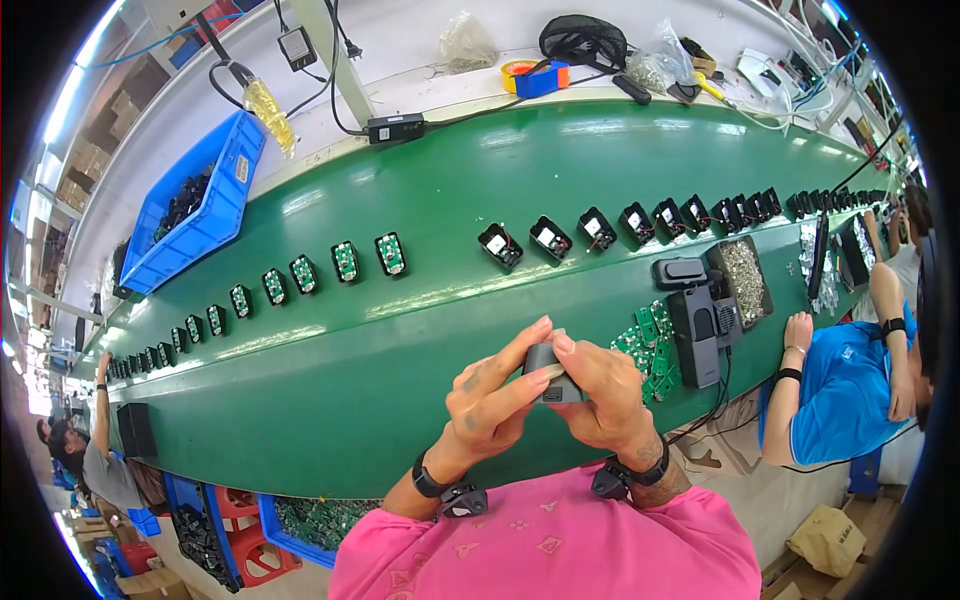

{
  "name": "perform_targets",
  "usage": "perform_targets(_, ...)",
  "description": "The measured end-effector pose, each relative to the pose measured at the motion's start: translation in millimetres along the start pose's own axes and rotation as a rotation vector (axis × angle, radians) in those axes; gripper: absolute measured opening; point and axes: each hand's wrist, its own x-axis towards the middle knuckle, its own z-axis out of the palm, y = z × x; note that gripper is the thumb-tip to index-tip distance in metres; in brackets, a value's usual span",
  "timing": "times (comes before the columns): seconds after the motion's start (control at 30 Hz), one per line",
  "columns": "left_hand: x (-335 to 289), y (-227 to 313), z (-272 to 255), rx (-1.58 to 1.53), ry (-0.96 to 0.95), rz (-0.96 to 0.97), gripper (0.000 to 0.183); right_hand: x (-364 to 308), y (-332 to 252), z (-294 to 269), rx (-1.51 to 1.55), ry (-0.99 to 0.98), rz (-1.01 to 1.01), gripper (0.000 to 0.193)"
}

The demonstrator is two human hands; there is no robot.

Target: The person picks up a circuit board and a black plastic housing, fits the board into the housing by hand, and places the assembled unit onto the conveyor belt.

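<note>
Over the near edge of the green table, a small dark plastic housing (556, 388) with a port-like slot in its end is held between both hands. My left hand (488, 398) pinches it from the left, fingertips on its top and front end. My right hand (612, 392) grips it from the right, thumb on top. What lies inside the housing is hidden from this angle. Right of my right hand lies a pile of green circuit boards (652, 348). Beside them stands a dark handheld device (694, 338) with a cable.
A row of black housings with green boards (345, 261) runs left; open black housings with white parts and wires (550, 238) run right. A tray of small metal parts (742, 282) sits right. Blue bins (196, 215) stand far left and below the table. Co-workers sit at both sides.
</note>
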Motion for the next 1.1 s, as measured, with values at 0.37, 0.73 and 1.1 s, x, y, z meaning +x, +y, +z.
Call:
perform_targets(0.37, -14, -9, 7, -0.012, 0.072, -0.301, 0.025, -11, 15, 26, 0.121, 0.097, 0.289, 0.041)
perform_targets(0.73, -15, -11, 6, -0.695, 0.131, -0.839, 0.069, -8, 18, 22, 0.008, -0.001, 0.55, 0.056)
perform_targets(1.1, -29, -50, 3, -1.321, 0.455, -0.94, 0.067, -8, 4, 18, -0.098, -0.041, 0.29, 0.063)
